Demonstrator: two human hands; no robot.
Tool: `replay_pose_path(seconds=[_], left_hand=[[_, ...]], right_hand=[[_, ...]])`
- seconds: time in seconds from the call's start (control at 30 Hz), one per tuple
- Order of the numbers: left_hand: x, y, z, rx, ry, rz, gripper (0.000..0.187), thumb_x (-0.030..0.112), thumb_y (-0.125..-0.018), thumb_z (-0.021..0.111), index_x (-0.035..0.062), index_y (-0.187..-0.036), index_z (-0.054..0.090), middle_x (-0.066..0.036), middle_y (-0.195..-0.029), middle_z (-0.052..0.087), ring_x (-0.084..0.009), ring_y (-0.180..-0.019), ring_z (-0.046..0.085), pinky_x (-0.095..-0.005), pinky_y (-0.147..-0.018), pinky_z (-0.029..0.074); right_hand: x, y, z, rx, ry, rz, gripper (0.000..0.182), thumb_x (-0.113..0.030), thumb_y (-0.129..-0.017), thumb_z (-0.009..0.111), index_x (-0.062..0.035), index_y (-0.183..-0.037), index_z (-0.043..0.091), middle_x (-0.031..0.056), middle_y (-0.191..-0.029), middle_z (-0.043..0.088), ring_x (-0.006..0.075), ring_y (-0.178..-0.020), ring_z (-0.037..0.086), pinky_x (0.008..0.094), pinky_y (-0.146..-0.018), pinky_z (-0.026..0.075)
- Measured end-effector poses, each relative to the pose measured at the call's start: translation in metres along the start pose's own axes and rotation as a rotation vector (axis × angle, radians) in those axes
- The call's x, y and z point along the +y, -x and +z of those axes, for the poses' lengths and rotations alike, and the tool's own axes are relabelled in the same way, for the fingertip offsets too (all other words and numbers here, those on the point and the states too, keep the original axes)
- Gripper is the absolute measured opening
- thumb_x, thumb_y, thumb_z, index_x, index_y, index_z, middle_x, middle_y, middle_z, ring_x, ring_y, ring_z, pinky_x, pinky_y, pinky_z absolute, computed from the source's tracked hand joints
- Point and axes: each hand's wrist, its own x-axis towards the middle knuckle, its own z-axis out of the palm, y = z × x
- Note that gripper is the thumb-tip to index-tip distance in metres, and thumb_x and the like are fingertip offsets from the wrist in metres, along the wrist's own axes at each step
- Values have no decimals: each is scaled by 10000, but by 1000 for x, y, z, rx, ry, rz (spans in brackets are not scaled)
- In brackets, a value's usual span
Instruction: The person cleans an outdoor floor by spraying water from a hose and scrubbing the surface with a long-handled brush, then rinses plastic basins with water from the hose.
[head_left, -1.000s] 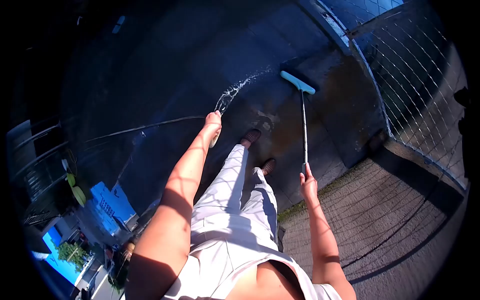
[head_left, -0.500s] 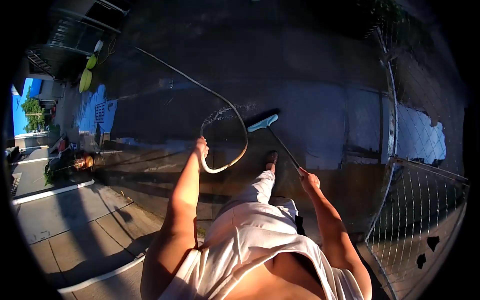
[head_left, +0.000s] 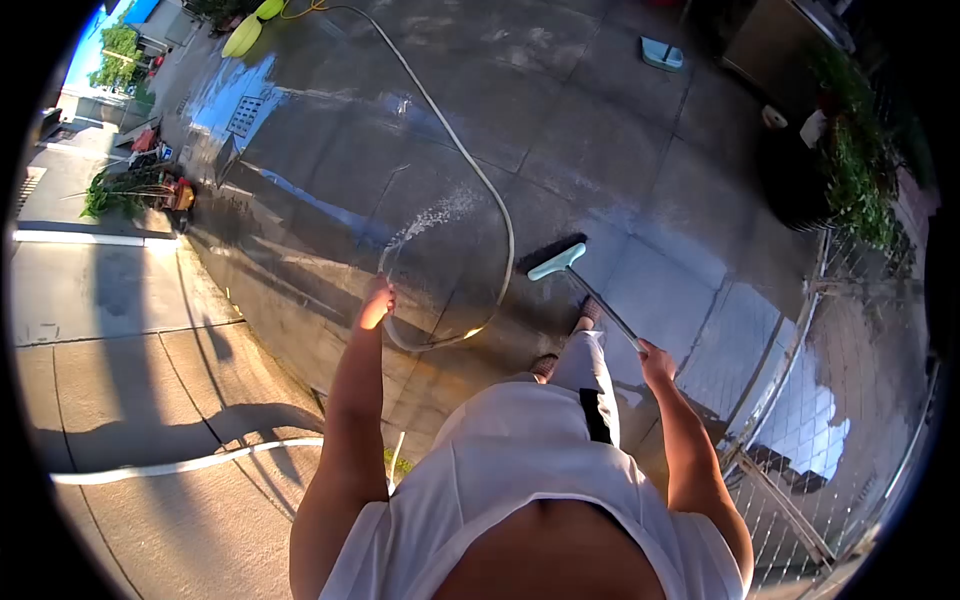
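My left hand (head_left: 378,302) is closed around the end part of a pale garden hose (head_left: 497,195), and water (head_left: 440,214) sprays forward from it. The hose loops to the right and runs away across the wet concrete floor (head_left: 590,130). My right hand (head_left: 656,363) grips the metal handle of a push broom (head_left: 557,262). Its light blue head with dark bristles rests on the wet floor ahead of my feet, right of the hose loop.
A light blue dustpan (head_left: 661,54) lies at the far right. Leafy plants (head_left: 862,150) and a chain-link fence (head_left: 800,440) border the right side. On the left are yellow-green objects (head_left: 243,36), a potted plant (head_left: 120,192) and a sunlit pavement (head_left: 150,390).
The view has turned and brightened, bringing the dustpan and plants in at the right. A second foot now shows. Both hands keep their holds on the hose and broom.
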Motion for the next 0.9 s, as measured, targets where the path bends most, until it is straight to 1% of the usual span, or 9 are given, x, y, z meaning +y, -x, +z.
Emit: replay_pose_path(seconds=[0.07, 0.17, 0.27, 0.33, 0.5, 0.57, 0.67, 0.8, 0.9], left_hand=[[20, 8, 1, -72, 87, 19, 367, 430, -944, 323, 83, -893, 433, -26, -480, 333, -171, -341, 308, -374, -358, 281], [57, -1, 9, 37, 116, -61, 376, 430, -942, 321, 79, -877, 438, -25, -476, 324, -172, -344, 313, -370, -361, 283], [89, -17, 17, 57, 162, -91, 404, 446, -937, 322, 69, -874, 455, -26, -475, 333, -172, -342, 322, -366, -363, 283], [125, -22, 28, 106, 131, -49, 420, 453, -937, 318, 65, -880, 468, -26, -474, 342, -170, -341, 324, -356, -362, 278], [189, -60, 35, 186, 94, -13, 453, 455, -945, 305, 45, -958, 498, -31, -473, 359, -170, -342, 332, -339, -361, 269], [225, -54, 38, 230, 16, 6, 451, 445, -946, 306, 42, -984, 505, -29, -471, 358, -166, -341, 329, -336, -359, 265], [254, -75, 34, 241, 48, -36, 474, 458, -940, 310, 38, -1031, 509, -32, -478, 369, -163, -347, 328, -337, -363, 270], [301, -112, 39, 230, 156, -105, 437, 462, -936, 304, 65, -979, 482, -17, -483, 331, -151, -354, 287, -327, -372, 254], [342, -151, 36, 189, 284, -147, 382, 442, -926, 309, 88, -933, 454, -6, -484, 295, -147, -356, 260, -327, -376, 238]], right_hand=[[-8, -32, 0, 30, 50, -47, 370, -302, -863, 572, -338, -1231, 568, 131, -1010, 663, 325, -926, 635, 451, -769, 512], [-49, -88, -25, 19, 120, -105, 379, -312, -863, 581, -347, -1239, 558, 114, -1019, 665, 309, -944, 636, 438, -773, 516], [-110, -155, -53, -26, 164, -126, 373, -319, -860, 586, -349, -1231, 562, 99, -1043, 664, 297, -965, 635, 427, -796, 511], [-160, -194, -72, -25, 154, -155, 366, -323, -857, 587, -351, -1222, 568, 89, -1063, 662, 288, -981, 633, 418, -818, 505], [-249, -262, -117, -103, 86, -190, 392, -303, -847, 607, -311, -1237, 570, 93, -1137, 635, 296, -1039, 604, 409, -860, 489], [-277, -283, -129, -106, 77, -235, 398, -305, -845, 605, -304, -1242, 568, 86, -1141, 634, 293, -1047, 602, 410, -864, 486], [-336, -317, -139, -94, 72, -327, 407, -311, -843, 604, -297, -1248, 564, 79, -1146, 633, 290, -1048, 603, 413, -870, 483], [-441, -372, -152, -192, 48, -346, 416, -316, -845, 595, -292, -1258, 555, 68, -1179, 618, 284, -1065, 595, 408, -881, 476], [-502, -419, -137, -107, 102, -454, 413, -316, -853, 575, -332, -1264, 541, 66, -1077, 658, 274, -971, 635, 404, -822, 495]])
